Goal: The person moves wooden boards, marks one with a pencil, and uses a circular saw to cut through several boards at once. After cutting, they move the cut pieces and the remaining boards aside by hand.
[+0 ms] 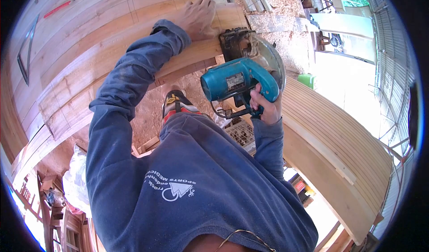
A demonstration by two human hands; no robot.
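Observation:
My right hand (267, 105) is wrapped round the rear handle of a teal circular saw (232, 80). The saw's dark base plate (230, 46) meets the end of a wooden board (178, 55), and its round blade guard (270, 57) hangs past that end. Farther up the same board, my left hand (199, 17) presses down with its fingers stretched over the wood, close to the saw's front. Pencil lines cross the boards left of that hand. The blade itself is hidden by the guard and base.
A red pencil-like stick (57, 9) and a metal triangle square (27, 51) lie on the boards at left. Grooved planks (335, 140) stretch along the right. Sawdust (286, 42) covers the ground, and a crate (241, 133) stands low behind the saw.

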